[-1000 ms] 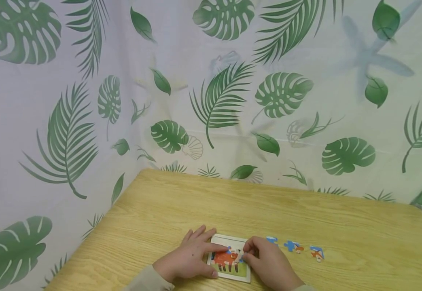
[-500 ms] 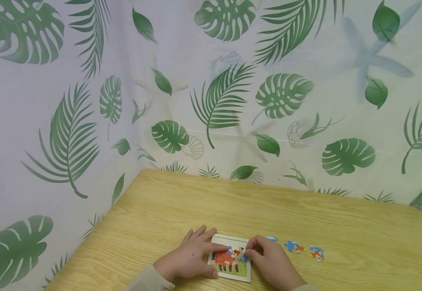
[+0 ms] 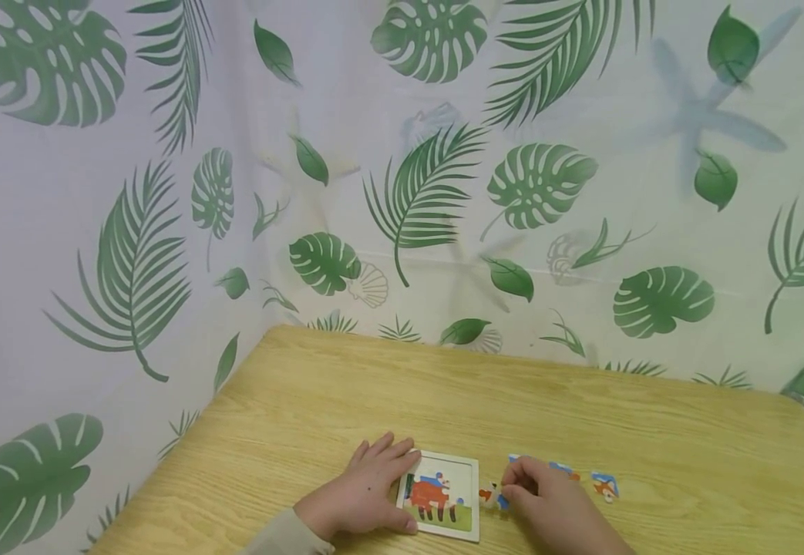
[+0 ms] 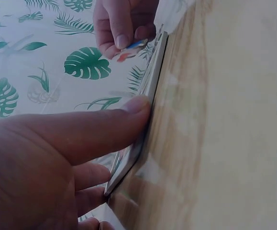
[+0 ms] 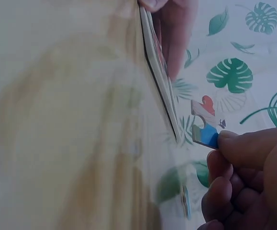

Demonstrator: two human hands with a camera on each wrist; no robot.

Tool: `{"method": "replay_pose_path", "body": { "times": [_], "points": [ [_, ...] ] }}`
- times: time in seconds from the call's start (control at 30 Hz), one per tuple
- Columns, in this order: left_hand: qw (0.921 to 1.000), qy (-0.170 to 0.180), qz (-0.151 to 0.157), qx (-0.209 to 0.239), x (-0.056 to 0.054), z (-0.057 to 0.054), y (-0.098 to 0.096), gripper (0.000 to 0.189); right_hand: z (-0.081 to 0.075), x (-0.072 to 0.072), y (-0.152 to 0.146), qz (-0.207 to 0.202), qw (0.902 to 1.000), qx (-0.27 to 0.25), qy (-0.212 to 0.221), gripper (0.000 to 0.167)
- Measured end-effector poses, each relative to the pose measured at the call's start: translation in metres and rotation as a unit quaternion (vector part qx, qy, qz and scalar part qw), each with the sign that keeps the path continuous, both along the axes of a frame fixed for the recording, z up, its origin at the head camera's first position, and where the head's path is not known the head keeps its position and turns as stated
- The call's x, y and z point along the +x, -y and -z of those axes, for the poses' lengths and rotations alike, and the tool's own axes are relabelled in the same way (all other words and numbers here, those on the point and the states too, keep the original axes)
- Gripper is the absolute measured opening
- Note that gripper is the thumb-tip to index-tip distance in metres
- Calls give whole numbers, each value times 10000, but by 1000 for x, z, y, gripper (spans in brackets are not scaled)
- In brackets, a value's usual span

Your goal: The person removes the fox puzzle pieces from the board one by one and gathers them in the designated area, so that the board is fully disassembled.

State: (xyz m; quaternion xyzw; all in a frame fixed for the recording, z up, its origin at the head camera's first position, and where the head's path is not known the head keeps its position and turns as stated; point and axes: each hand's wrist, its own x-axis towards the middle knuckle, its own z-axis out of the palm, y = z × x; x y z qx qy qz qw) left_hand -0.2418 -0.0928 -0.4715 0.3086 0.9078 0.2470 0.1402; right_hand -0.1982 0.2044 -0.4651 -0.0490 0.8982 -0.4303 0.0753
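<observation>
A white-framed jigsaw tray (image 3: pixel 475 502) lies on the table, partly filled with pieces of a red animal on green ground. My left hand (image 3: pixel 367 493) rests at its left side, thumb on the lower corner and fingers stretched along the upper corner. Just right of the tray, my right hand (image 3: pixel 547 497) pinches a jigsaw piece (image 3: pixel 489 496) between thumb and index finger. In the right wrist view that puzzle piece (image 5: pixel 205 124) shows red, white and blue, held up apart from the tray. In the left wrist view the left thumb (image 4: pixel 100 129) touches the tray's edge.
Loose jigsaw pieces lie right of the tray: one orange and blue piece (image 3: pixel 606 486), and another (image 3: pixel 561 467) partly hidden behind the right hand. The wood-grain table (image 3: pixel 374 385) meets a leaf-patterned cloth (image 3: pixel 429 293) at its back and left.
My right hand has lifted the piece off the tray's right part and moved it rightward, uncovering bare backing. My left index finger has drawn back from the pieces to the tray's upper left corner.
</observation>
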Motion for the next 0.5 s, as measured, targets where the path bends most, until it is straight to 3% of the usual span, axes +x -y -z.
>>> {"method": "replay_pose_path", "body": {
  "times": [0.2,0.5],
  "points": [
    [10000,45,-12,3,-2,1,1,95,-4,5,-21,150,9998,-16,112,9],
    [9999,113,-30,34,0,0,0,93,-5,6,-44,58,9996,275,-81,7]
  ]
}}
